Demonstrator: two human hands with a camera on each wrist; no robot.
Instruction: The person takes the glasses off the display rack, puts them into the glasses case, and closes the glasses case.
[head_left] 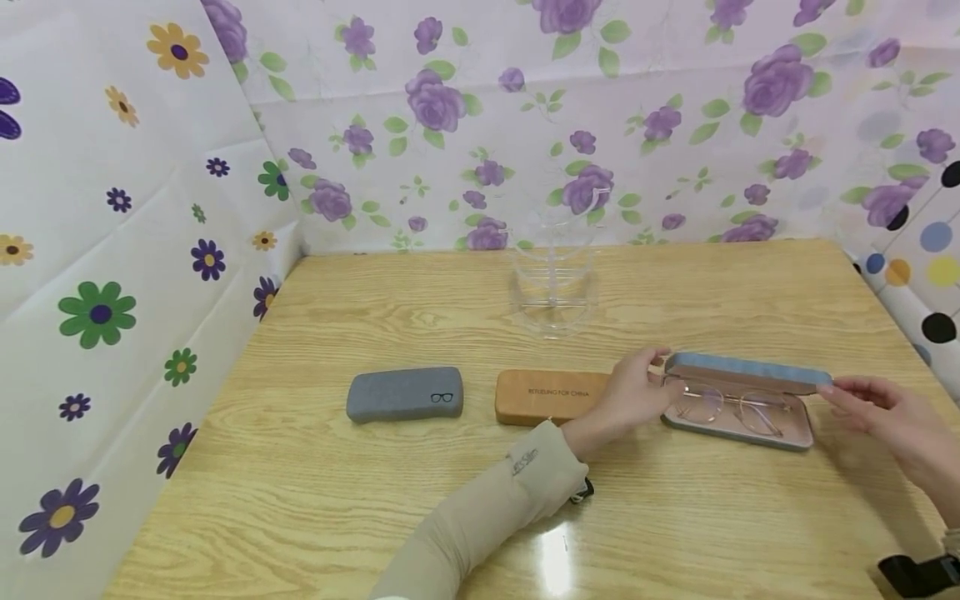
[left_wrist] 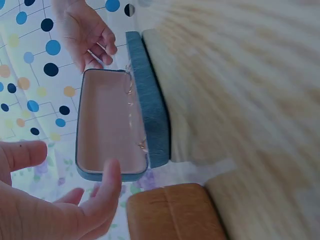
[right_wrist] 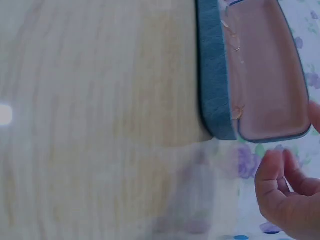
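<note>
A blue glasses case [head_left: 750,367] lies with its lid up on the right of the table; its lining is pink. Inside rests a pair of thin gold-framed glasses [head_left: 763,412], of which the wrist views show only bits of gold frame. My left hand [head_left: 637,387] is at the case's left end, its thumb and fingers spread apart around the lid's end in the left wrist view. At the opposite end is my right hand [head_left: 892,412], fingers loosely bent and fingertips at the lid's right corner. Neither hand visibly grips the case.
Left of the open case lies a closed tan glasses case [head_left: 551,397], partly behind my left hand. A closed grey glasses case [head_left: 405,394] sits farther left. A clear stand [head_left: 552,302] is at the back of the wooden table [head_left: 300,500], before a flowered cloth [head_left: 465,125].
</note>
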